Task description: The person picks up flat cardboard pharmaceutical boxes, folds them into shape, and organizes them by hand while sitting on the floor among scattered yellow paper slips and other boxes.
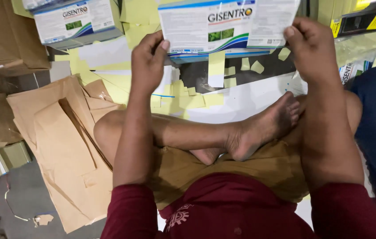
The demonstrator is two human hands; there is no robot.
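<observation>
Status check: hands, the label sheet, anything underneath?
Left hand and right hand pinch the label sheet by its sides. Yellow paper scraps litter the floor below.

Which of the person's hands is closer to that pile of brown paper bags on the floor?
The left. The left hand grips the left edge of the printed label sheet, just up and right of the brown paper bags. The right hand holds the sheet's far right edge.

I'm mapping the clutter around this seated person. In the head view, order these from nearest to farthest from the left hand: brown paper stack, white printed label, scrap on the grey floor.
1. White printed label: held by the left hand.
2. Brown paper stack: lower left, beside the knee.
3. Scrap: bottom left.
</observation>
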